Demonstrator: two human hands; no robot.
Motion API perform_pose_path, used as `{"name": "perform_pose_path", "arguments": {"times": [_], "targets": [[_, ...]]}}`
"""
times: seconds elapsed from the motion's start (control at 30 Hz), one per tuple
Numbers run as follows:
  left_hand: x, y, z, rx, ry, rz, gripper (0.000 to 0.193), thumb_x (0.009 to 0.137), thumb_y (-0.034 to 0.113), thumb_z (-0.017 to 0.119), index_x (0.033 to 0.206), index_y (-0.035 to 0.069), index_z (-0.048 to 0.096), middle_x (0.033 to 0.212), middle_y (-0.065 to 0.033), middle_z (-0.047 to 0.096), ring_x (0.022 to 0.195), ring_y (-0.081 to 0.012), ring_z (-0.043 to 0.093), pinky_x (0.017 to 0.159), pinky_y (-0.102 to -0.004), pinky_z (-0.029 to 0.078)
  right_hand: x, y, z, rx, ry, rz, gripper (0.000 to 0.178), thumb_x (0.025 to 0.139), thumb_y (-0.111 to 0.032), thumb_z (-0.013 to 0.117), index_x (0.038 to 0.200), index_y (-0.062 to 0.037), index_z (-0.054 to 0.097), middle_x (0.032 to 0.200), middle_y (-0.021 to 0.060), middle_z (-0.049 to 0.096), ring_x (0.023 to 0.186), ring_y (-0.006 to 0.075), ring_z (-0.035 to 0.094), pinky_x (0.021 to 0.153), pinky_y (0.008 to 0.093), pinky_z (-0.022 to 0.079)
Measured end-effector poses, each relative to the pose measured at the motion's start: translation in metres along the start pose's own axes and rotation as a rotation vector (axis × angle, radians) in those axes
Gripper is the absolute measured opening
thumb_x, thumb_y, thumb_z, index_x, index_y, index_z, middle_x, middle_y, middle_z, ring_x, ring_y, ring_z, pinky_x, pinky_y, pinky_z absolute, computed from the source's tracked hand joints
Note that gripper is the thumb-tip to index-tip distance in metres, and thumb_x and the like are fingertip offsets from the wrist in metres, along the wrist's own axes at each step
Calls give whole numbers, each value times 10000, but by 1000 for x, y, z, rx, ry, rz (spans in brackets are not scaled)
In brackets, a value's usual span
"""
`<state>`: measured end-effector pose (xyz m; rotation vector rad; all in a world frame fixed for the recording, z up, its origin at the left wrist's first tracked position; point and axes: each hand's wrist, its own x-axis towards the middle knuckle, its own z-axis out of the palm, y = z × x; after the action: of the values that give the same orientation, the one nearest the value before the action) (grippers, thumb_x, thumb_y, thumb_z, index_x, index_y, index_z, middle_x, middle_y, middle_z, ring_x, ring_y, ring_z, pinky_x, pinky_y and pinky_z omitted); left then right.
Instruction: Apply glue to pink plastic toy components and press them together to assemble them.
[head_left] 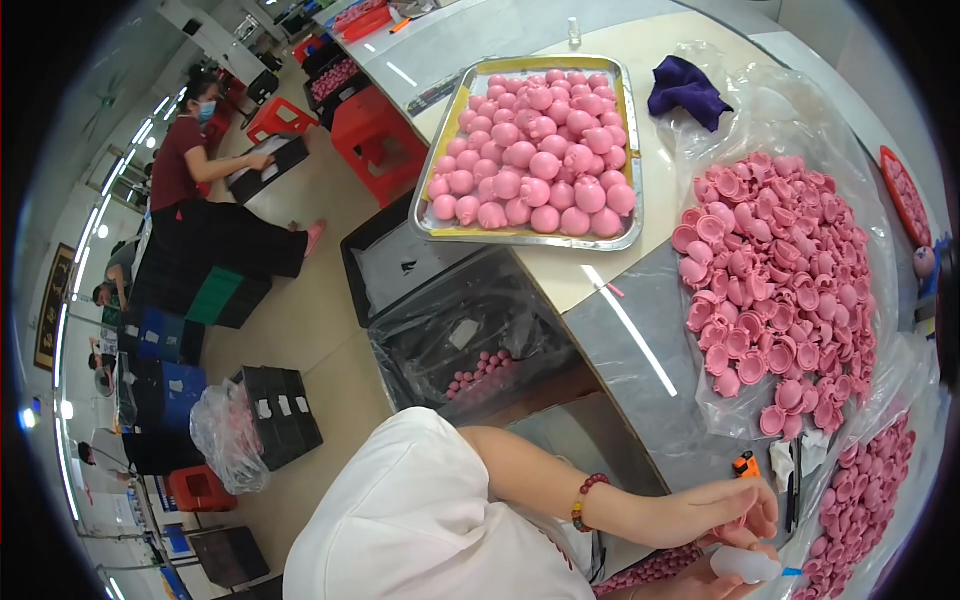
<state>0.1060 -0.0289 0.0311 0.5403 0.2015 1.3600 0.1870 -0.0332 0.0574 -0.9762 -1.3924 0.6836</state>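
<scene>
My left hand (722,508), with a beaded bracelet at the wrist, is at the lower right with its fingers curled around a small pink plastic piece (738,523), mostly hidden by the fingers. Close below it, my right hand (705,583) grips a whitish squeeze bottle (745,565) with a thin blue nozzle, tilted sideways. Beyond the hands lies a heap of pink hollow half-shells (780,290) on clear plastic. A second pile of pink parts (858,500) is nearer the right hand.
A metal tray (636,150) full of pink balls stands on the table. Beside it are a purple cloth (688,92) and a small clear bottle (574,32). An orange tool (746,464) lies near my left hand. A lined black crate (400,350) holds pink balls. A masked person (180,160) carries a black tray.
</scene>
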Motion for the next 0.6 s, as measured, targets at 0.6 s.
{"name": "perform_pose_path", "arguments": {"times": [0.6], "targets": [[-10, 13, -5, 367, 23, 60, 343, 781, 84, 622, 1101, 6, 530, 1030, -30, 561, 771, -73, 529, 677, -238, 451, -4, 36, -57, 741, 91, 21, 455, 844, -413, 441, 955, 28, 448, 625, 123, 464, 572, 214, 480, 516, 296, 414]]}}
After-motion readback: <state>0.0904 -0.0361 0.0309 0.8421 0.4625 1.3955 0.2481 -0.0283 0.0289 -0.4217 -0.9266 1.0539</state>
